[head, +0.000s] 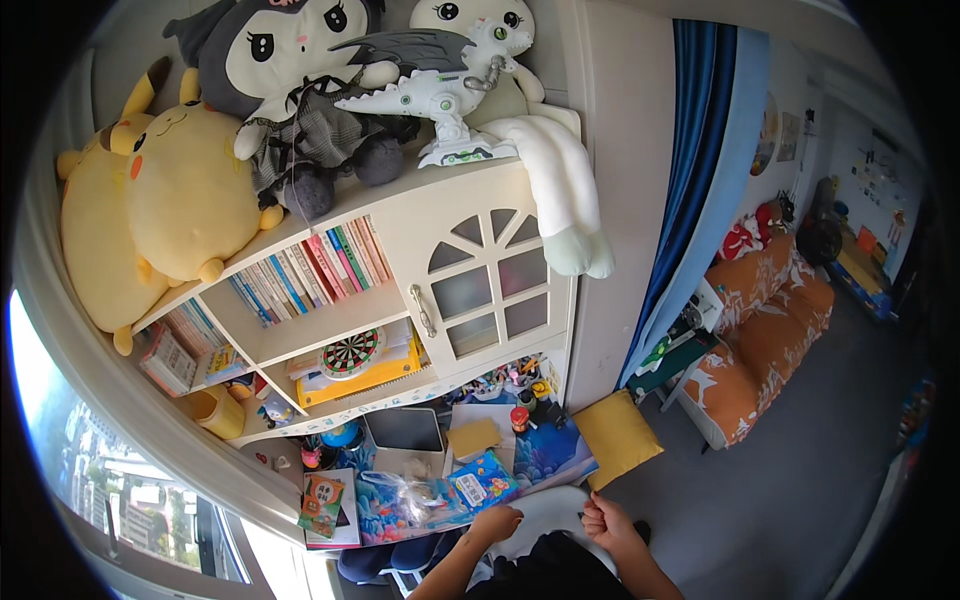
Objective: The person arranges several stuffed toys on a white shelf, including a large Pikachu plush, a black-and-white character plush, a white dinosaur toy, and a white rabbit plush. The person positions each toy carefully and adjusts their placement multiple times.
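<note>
My left hand [496,523], fingers curled in, is held just off the front edge of the desk [540,474]. My right hand [606,521] is a loose fist out to the right, above the white chair [544,510]. Nothing shows in either hand. Closest to my left hand lies a blue illustrated booklet [484,482] with writing on its cover. Beside it on the desk is a crumpled clear plastic bag [412,495] with something indistinct inside. Behind these are a dark-screened tablet [405,430] and a tan envelope or paper [474,438].
A shelf unit [465,360] rises over the desk, holding books [307,271], plush toys [191,191] and a white toy dragon [450,97]. A red-lidded jar [519,418] stands at the back. To the right are a yellow cushion [616,441], blue curtain [690,172] and orange sofa [772,337].
</note>
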A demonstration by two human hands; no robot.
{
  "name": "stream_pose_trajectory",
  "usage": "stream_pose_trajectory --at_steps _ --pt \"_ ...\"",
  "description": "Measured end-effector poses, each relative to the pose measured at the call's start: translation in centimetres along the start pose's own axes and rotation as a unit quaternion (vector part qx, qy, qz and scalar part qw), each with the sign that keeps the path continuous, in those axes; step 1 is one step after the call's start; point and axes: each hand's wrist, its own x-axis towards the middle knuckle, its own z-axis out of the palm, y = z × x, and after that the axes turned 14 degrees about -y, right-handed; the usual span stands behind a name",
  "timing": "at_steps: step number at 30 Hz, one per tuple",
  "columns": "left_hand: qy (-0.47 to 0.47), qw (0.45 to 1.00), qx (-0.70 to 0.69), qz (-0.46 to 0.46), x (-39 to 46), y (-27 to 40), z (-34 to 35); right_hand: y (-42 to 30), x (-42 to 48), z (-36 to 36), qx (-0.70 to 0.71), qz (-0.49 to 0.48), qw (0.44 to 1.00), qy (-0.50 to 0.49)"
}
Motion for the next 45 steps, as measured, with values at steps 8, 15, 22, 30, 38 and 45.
stream_pose_trajectory --at_steps 8,15,22,30,38,45 --pt "0.023 0.993 -0.089 -0.074 -5.9 -4.5 7.2 -0.6 4.7 0.3 -0.010 0.043 0.997 -0.066" --pt "0.086 0.972 -0.152 -0.154 -5.9 -3.1 9.1 -7.4 5.1 1.0 -0.002 0.013 0.997 -0.081" --pt "0.099 0.971 -0.211 -0.059 2.4 2.8 6.2 -14.9 -4.3 -10.0 -0.017 -0.079 0.993 0.088" --pt "0.043 0.948 -0.279 -0.150 3.2 3.4 12.9 -17.3 -7.1 -18.1 -0.093 0.009 0.948 0.304" --pt "0.066 0.911 -0.334 -0.232 -1.6 0.2 22.0 -14.2 1.7 -16.3 -0.100 0.090 0.965 0.224" --pt "0.164 0.830 -0.471 -0.250 0.2 -1.5 25.9 -9.6 4.9 -15.5 -0.134 0.134 0.962 0.197"
